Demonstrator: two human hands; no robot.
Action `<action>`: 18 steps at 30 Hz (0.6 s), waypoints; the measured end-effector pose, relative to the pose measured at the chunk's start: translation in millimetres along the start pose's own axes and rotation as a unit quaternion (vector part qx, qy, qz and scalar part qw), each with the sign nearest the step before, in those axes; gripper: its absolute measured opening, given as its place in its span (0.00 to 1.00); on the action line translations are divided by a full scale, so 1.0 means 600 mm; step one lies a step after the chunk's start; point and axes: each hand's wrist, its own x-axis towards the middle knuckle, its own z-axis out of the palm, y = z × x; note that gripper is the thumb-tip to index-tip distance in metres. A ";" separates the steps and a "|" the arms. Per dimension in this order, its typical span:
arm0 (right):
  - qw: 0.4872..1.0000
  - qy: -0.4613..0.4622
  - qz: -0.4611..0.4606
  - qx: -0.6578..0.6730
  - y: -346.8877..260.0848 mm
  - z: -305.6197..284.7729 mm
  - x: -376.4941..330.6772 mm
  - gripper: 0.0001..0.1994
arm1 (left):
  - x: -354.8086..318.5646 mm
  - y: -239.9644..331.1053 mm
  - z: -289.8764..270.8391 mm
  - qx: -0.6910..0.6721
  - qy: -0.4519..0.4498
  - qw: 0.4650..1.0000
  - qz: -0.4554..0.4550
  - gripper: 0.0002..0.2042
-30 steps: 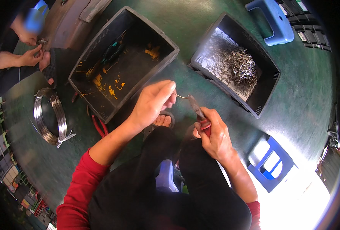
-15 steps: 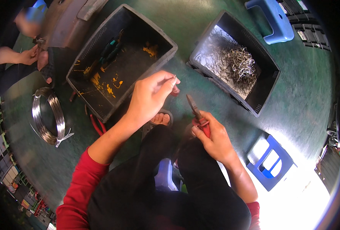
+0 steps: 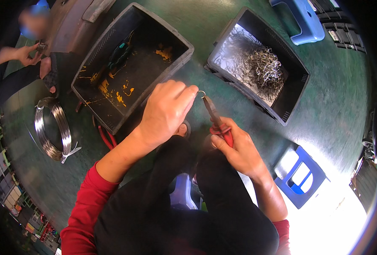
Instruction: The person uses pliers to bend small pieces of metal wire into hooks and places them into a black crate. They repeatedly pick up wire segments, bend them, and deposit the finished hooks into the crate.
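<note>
Left hand (image 3: 166, 108) pinches a bent wire (image 3: 203, 91) curving rightward, just beside the tip of red-handled pliers (image 3: 214, 114) clasped in the right hand (image 3: 238, 149).

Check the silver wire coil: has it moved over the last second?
No. The wire coil shows no clear move either way: it lies in the same spot left of the stained black bin; both drift only slightly with the view.

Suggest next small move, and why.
Perhaps nip the free end of the wire with the pliers: the left hand pinches it, its bent end is at or very near the pliers' tip, and the right hand holds the red handles.
</note>
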 end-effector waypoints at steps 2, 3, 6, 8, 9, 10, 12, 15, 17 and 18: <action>1.000 0.000 0.000 -0.008 0.000 -0.001 0.001 0.21 | 0.001 0.004 0.000 0.010 -0.001 1.000 0.008 0.09; 1.000 -0.001 0.000 -0.012 0.000 -0.001 0.001 0.21 | 0.001 0.006 -0.001 0.010 -0.004 1.000 0.005 0.09; 0.999 -0.003 0.045 -0.001 0.000 -0.002 0.001 0.20 | -0.001 0.006 -0.003 -0.116 0.002 0.988 -0.103 0.06; 0.999 -0.006 0.054 0.003 -0.001 -0.005 0.000 0.20 | -0.004 -0.002 -0.011 -0.209 -0.019 0.954 -0.212 0.12; 0.998 -0.008 0.058 0.005 0.000 -0.006 -0.001 0.19 | -0.003 -0.009 -0.015 -0.206 -0.035 0.951 -0.229 0.16; 0.998 -0.011 0.060 0.006 0.000 -0.008 0.000 0.19 | -0.005 -0.012 -0.019 -0.233 -0.065 0.943 -0.229 0.16; 0.998 -0.018 0.064 0.007 0.001 -0.009 -0.001 0.19 | -0.008 -0.013 -0.023 -0.269 -0.124 0.924 -0.244 0.17; 0.998 -0.016 0.062 0.016 0.004 -0.007 -0.002 0.19 | -0.009 -0.006 -0.024 -0.297 -0.186 0.898 -0.267 0.19; 0.999 0.004 0.034 -0.013 0.007 -0.004 -0.001 0.18 | -0.007 -0.004 -0.024 -0.289 -0.204 0.891 -0.283 0.21; 0.999 0.014 0.019 -0.027 0.008 -0.003 -0.001 0.18 | -0.007 -0.003 -0.024 -0.294 -0.207 0.884 -0.298 0.23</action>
